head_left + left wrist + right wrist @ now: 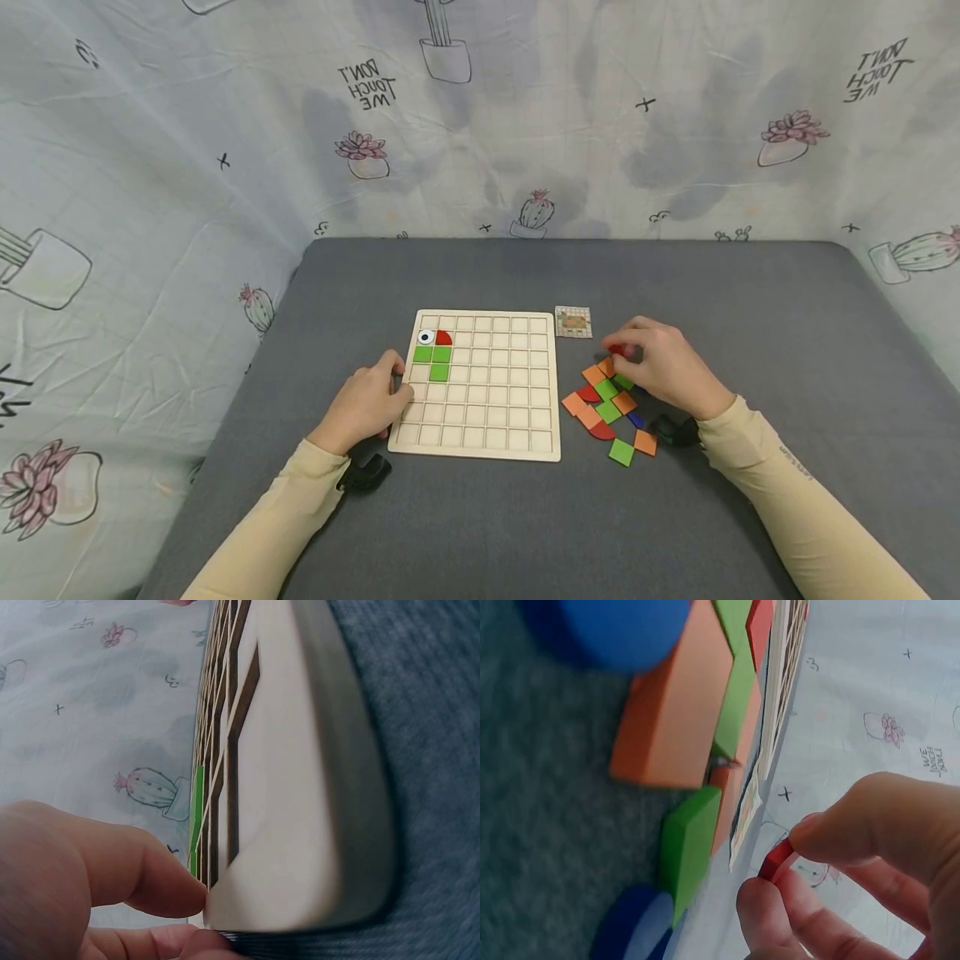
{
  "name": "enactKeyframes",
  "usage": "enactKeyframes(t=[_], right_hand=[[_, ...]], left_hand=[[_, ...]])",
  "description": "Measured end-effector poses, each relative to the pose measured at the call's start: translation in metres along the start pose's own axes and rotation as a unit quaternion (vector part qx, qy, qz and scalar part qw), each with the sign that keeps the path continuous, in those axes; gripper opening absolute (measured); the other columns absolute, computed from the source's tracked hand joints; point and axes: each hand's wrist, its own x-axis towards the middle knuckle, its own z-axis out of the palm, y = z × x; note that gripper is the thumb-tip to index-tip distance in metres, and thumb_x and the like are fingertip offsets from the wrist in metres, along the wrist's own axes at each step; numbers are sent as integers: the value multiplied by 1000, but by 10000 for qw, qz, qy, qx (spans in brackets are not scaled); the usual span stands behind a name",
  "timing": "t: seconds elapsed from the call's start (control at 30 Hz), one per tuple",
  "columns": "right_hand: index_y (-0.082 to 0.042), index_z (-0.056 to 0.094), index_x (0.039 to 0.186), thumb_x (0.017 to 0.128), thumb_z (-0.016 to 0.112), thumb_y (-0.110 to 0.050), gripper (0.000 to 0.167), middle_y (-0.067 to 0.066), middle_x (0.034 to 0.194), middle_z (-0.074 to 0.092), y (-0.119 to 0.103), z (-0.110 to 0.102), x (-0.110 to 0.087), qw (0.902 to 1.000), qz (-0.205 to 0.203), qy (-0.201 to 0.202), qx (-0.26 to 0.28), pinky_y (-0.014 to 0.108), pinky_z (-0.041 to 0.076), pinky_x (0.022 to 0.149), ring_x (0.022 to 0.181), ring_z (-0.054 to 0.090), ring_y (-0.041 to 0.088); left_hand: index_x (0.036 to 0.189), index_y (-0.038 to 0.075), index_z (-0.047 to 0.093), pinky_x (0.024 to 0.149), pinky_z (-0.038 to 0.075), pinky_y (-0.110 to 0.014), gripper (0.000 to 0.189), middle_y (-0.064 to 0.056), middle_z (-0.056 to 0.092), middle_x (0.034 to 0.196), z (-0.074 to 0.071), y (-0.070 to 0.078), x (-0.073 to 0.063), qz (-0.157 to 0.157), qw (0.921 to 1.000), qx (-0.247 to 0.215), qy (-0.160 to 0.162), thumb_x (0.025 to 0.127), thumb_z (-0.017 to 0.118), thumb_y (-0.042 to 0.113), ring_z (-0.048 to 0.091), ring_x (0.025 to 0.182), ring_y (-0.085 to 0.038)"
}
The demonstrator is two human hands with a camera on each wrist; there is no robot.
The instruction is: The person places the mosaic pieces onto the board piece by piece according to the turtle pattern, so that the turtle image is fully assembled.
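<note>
At the left edge of a pale wooden grid board (487,417) is my left hand (366,398), its thumb and fingers gripping the rim. In the left wrist view the fingers (157,881) meet the board's edge near a rounded corner. On the board's upper left lie a white eye tile (426,337), a red quarter-round tile (444,338) and several green square tiles (439,372). Over a loose pile to the right, my right hand (660,362) pinches a small red tile (778,859) between thumb and fingertips, raised above the other pieces.
The pile mixes orange squares (645,442), green squares (621,452), red rounded pieces (602,431) and blue ones (637,420). A small pattern card (573,322) lies by the board's upper right corner. Everything rests on a grey table (480,533) before a printed curtain (480,133).
</note>
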Motion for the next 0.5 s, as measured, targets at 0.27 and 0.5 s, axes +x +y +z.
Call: enactKeyframes(t=[0.27, 0.5], right_hand=[[-8, 78, 111, 89, 70, -1, 25, 4, 100, 68, -8, 4, 3, 9998, 92, -143, 70, 30, 45, 66, 82, 57, 17], [-8, 77, 111, 88, 68, 1, 27, 0, 98, 65, -32, 10, 10, 9994, -100, -216, 265, 26, 45, 62, 81, 58, 15]], left_hand=[[119, 6, 52, 43, 42, -32, 23, -2, 56, 60, 0, 0, 1, -20, 10000, 39, -7, 100, 55, 18, 54, 36, -15], [119, 5, 52, 43, 41, -33, 22, -3, 56, 60, 0, 1, 1, 0, 10000, 43, 18, 100, 56, 17, 54, 36, -15]])
